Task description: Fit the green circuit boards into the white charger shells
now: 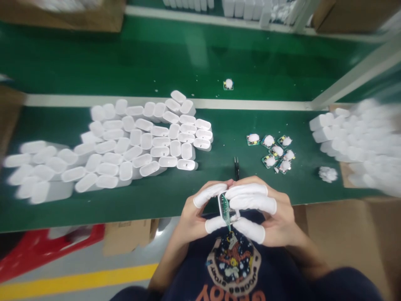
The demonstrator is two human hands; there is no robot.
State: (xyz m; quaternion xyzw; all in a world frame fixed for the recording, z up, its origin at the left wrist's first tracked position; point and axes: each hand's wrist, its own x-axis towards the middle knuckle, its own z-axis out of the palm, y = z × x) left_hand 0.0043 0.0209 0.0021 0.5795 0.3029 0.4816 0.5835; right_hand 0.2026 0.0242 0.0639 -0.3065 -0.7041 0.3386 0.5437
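My left hand [197,213] and my right hand [263,211] meet above the front edge of the green bench mat [200,205], with white finger cots on several fingers. Between them they pinch a white plastic charger casing [223,207] with a green circuit board [227,213] partly inside it. Their fingers hide much of the casing. A pair of black tweezers [236,168] lies on the mat just beyond my fingertips. To the right, several small circuit boards with white parts [271,152] lie in a loose group.
Many open white casings [140,142] stand packed together on the left of the mat. A blurred heap of white casings [354,142] lies at the right, with a white tuft [328,174] beside it. A raised shelf carries a single board [228,84]. Cardboard [338,238] and a red object [40,251] lie below.
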